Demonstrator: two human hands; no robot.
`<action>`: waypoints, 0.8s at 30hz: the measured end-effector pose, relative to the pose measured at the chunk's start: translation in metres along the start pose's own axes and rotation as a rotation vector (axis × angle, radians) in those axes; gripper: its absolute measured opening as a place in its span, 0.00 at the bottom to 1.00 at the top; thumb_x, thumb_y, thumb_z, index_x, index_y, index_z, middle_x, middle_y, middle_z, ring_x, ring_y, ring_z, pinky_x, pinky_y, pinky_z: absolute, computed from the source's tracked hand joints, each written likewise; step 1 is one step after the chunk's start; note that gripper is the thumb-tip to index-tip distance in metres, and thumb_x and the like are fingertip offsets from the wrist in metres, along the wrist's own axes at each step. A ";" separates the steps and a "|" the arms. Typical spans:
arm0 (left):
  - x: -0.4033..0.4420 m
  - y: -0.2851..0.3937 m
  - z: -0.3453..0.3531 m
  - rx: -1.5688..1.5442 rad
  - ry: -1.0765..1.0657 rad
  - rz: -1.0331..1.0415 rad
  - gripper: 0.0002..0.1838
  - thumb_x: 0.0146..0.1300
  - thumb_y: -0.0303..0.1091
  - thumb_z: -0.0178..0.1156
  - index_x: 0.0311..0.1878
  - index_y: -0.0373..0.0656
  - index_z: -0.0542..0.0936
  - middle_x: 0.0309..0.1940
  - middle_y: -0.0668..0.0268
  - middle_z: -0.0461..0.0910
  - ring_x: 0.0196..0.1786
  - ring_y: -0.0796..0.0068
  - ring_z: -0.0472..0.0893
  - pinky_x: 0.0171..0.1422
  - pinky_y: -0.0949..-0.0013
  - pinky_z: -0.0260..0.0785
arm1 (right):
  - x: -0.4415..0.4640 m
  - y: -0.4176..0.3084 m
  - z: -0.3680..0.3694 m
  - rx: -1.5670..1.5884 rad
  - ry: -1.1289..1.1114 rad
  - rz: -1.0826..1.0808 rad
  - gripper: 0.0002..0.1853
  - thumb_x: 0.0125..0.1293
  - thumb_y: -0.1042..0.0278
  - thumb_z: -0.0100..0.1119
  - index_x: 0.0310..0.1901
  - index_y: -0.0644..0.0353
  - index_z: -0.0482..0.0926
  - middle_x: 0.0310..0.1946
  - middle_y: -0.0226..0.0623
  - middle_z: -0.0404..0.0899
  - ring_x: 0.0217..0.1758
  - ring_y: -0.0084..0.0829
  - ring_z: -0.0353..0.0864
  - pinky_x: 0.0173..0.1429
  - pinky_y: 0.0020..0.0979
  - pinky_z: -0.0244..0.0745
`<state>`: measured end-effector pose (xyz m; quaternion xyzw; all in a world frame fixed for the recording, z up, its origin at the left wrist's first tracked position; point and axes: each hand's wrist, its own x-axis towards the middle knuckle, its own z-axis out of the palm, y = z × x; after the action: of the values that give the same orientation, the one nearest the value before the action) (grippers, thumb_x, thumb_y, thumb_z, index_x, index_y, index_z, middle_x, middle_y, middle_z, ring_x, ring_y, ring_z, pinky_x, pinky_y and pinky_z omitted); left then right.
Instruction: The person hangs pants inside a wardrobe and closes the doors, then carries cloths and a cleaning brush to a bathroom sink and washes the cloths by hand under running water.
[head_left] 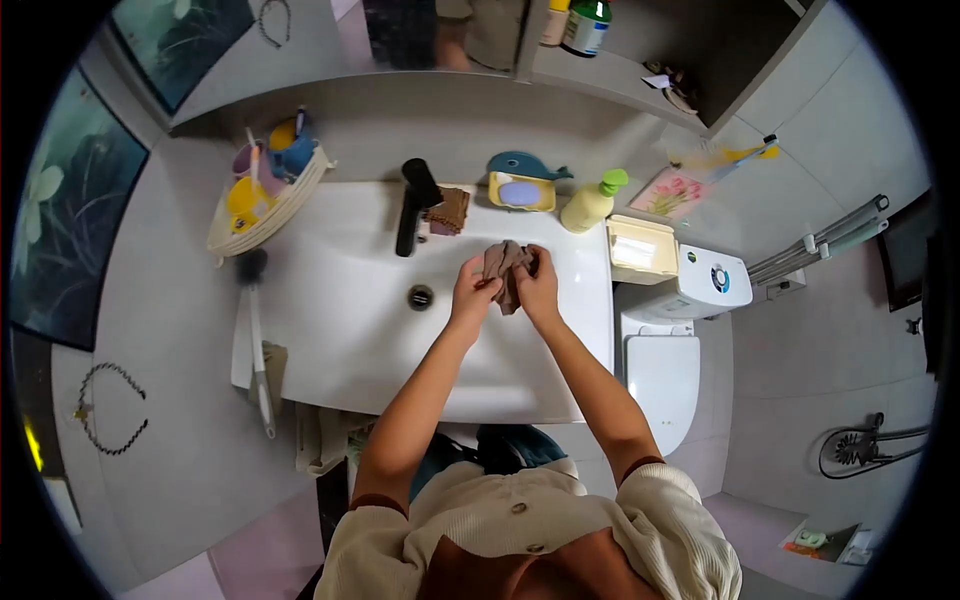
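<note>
A crumpled brownish-grey cloth [508,270] is held between my two hands above the right half of the white sink [350,330]. My left hand [472,291] grips the cloth's left side with closed fingers. On its right side, my right hand [539,285] pinches it, and part of the cloth hangs down between them. Behind my hands stands a black faucet [412,205], with a folded brown cloth [450,210] beside it. The dark drain [420,297] lies left of my left hand.
Along the sink's back edge sit a yellow soap dish [541,202] with purple soap and a pump bottle [590,205]. A basket [262,228] of cups hangs at left, above a long-handled brush [258,340]. The toilet [662,375] is at right; a mirror cabinet [620,75] is overhead.
</note>
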<state>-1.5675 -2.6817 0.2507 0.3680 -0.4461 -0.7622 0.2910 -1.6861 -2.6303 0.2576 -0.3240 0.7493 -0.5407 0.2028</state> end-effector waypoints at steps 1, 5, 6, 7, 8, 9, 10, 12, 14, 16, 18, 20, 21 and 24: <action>0.011 -0.006 0.014 0.014 -0.017 0.048 0.33 0.60 0.21 0.55 0.67 0.44 0.55 0.43 0.62 0.76 0.46 0.73 0.75 0.48 0.71 0.68 | 0.007 0.001 -0.013 -0.009 0.019 0.001 0.22 0.59 0.71 0.55 0.55 0.68 0.67 0.48 0.51 0.74 0.50 0.43 0.75 0.56 0.36 0.69; 0.034 -0.020 0.065 -0.059 -0.062 0.035 0.33 0.57 0.17 0.51 0.67 0.42 0.56 0.42 0.60 0.76 0.42 0.73 0.74 0.48 0.71 0.68 | 0.026 0.042 -0.053 -0.055 0.165 -0.121 0.22 0.60 0.71 0.54 0.57 0.66 0.67 0.49 0.50 0.74 0.51 0.42 0.75 0.57 0.33 0.68; 0.038 -0.026 0.073 -0.047 -0.066 0.017 0.32 0.56 0.17 0.51 0.66 0.41 0.57 0.43 0.60 0.76 0.42 0.73 0.74 0.48 0.70 0.68 | 0.027 0.045 -0.064 -0.004 0.145 -0.074 0.22 0.60 0.72 0.53 0.57 0.65 0.67 0.49 0.51 0.73 0.52 0.43 0.75 0.57 0.34 0.68; 0.042 -0.030 0.081 -0.035 -0.065 0.004 0.32 0.56 0.18 0.50 0.66 0.41 0.57 0.43 0.60 0.76 0.42 0.72 0.74 0.48 0.70 0.68 | 0.028 0.047 -0.073 0.049 0.120 -0.031 0.22 0.61 0.72 0.53 0.57 0.64 0.67 0.50 0.51 0.73 0.52 0.43 0.74 0.58 0.34 0.67; 0.043 -0.034 0.086 -0.063 -0.011 -0.026 0.30 0.57 0.19 0.50 0.65 0.41 0.59 0.43 0.60 0.75 0.42 0.72 0.74 0.48 0.70 0.68 | 0.029 0.046 -0.078 0.104 0.091 0.009 0.22 0.61 0.72 0.52 0.58 0.63 0.66 0.51 0.51 0.72 0.53 0.43 0.74 0.59 0.34 0.67; 0.040 -0.035 0.089 -0.089 0.049 -0.050 0.28 0.57 0.21 0.49 0.64 0.42 0.60 0.43 0.60 0.75 0.42 0.72 0.74 0.47 0.70 0.68 | 0.028 0.034 -0.081 0.148 0.073 -0.031 0.19 0.60 0.74 0.49 0.54 0.62 0.70 0.48 0.49 0.72 0.51 0.42 0.73 0.57 0.35 0.67; 0.038 -0.033 0.088 -0.114 0.114 -0.071 0.26 0.58 0.23 0.49 0.62 0.42 0.62 0.44 0.61 0.75 0.42 0.72 0.74 0.47 0.69 0.68 | 0.033 0.035 -0.077 0.075 0.030 -0.079 0.17 0.60 0.74 0.49 0.52 0.61 0.72 0.45 0.48 0.72 0.49 0.42 0.73 0.56 0.35 0.67; 0.039 -0.033 0.074 -0.265 0.294 -0.019 0.20 0.62 0.30 0.47 0.58 0.43 0.65 0.44 0.63 0.74 0.45 0.73 0.73 0.49 0.70 0.67 | 0.039 0.034 -0.064 -0.063 -0.061 -0.181 0.16 0.58 0.76 0.47 0.48 0.61 0.76 0.41 0.46 0.71 0.46 0.42 0.73 0.53 0.35 0.68; 0.036 -0.023 0.055 -0.327 0.538 0.089 0.18 0.63 0.31 0.46 0.57 0.43 0.67 0.44 0.63 0.74 0.46 0.74 0.73 0.50 0.71 0.66 | 0.046 0.017 -0.029 -0.037 -0.073 -0.216 0.12 0.57 0.73 0.46 0.36 0.59 0.81 0.38 0.44 0.70 0.43 0.42 0.73 0.49 0.35 0.68; 0.029 0.000 0.038 -0.231 0.613 0.284 0.17 0.66 0.29 0.45 0.57 0.41 0.67 0.45 0.63 0.73 0.48 0.74 0.72 0.55 0.72 0.64 | 0.053 -0.019 0.002 -0.084 -0.157 -0.227 0.11 0.59 0.64 0.50 0.34 0.58 0.82 0.36 0.42 0.71 0.40 0.42 0.74 0.47 0.35 0.69; 0.018 0.024 0.025 -0.127 0.682 0.468 0.15 0.68 0.28 0.45 0.57 0.38 0.67 0.45 0.63 0.73 0.50 0.74 0.71 0.59 0.73 0.63 | 0.054 -0.063 0.026 -0.166 -0.227 -0.221 0.15 0.60 0.53 0.54 0.34 0.57 0.82 0.34 0.41 0.72 0.38 0.44 0.75 0.46 0.36 0.71; 0.012 0.045 0.016 -0.087 0.677 0.526 0.16 0.70 0.28 0.44 0.58 0.37 0.67 0.48 0.62 0.73 0.52 0.73 0.72 0.61 0.73 0.62 | 0.055 -0.085 0.043 -0.181 -0.249 -0.211 0.21 0.60 0.46 0.55 0.36 0.58 0.81 0.35 0.43 0.75 0.40 0.45 0.77 0.46 0.37 0.71; 0.008 0.054 0.015 -0.091 0.674 0.540 0.16 0.70 0.28 0.44 0.58 0.36 0.68 0.48 0.62 0.73 0.52 0.73 0.72 0.60 0.73 0.62 | 0.056 -0.088 0.053 -0.155 -0.237 -0.228 0.21 0.60 0.45 0.55 0.38 0.58 0.81 0.36 0.44 0.76 0.41 0.45 0.77 0.46 0.38 0.71; 0.002 0.051 -0.006 -0.113 0.712 0.574 0.15 0.69 0.28 0.44 0.57 0.37 0.69 0.48 0.61 0.74 0.53 0.74 0.73 0.59 0.73 0.63 | 0.030 -0.092 0.078 -0.054 -0.167 -0.173 0.21 0.60 0.48 0.55 0.40 0.61 0.77 0.35 0.47 0.78 0.39 0.46 0.78 0.45 0.39 0.71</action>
<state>-1.5581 -2.7085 0.2939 0.4520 -0.3602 -0.5000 0.6450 -1.6318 -2.7227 0.3200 -0.4368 0.7134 -0.5068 0.2085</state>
